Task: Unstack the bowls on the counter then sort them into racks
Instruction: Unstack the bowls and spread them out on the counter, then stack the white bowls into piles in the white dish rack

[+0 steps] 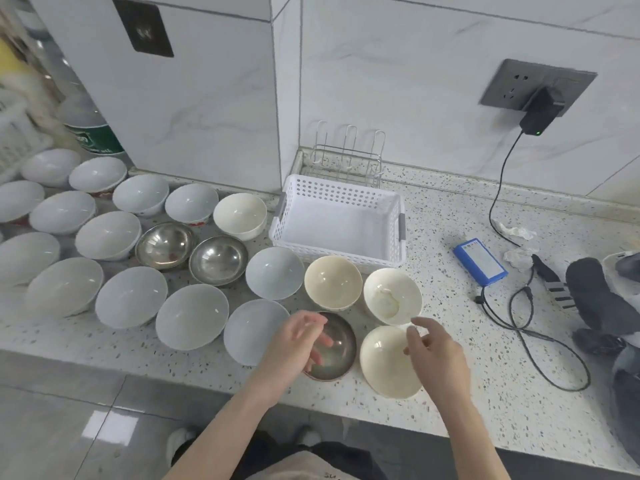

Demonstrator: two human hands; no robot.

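Note:
Several bowls lie singly across the speckled counter (485, 393): pale blue ones on the left, such as one near the front (191, 316), three steel ones, and cream ones on the right. My left hand (298, 344) hovers open over the near steel bowl (341, 351), fingers spread. My right hand (433, 351) is open above the right rim of the nearest cream bowl (384, 362). Two more cream bowls (332, 282) (393, 296) sit just behind. A white perforated basket (337, 194) stands empty behind them, with a wire rack (346, 157) against the wall.
A blue battery pack (479, 261) with black cables lies to the right, plugged into a wall socket (536, 88). Crumpled tissue and dark clothing sit at the far right. A green-labelled bottle (93, 133) and another white basket stand at the far left.

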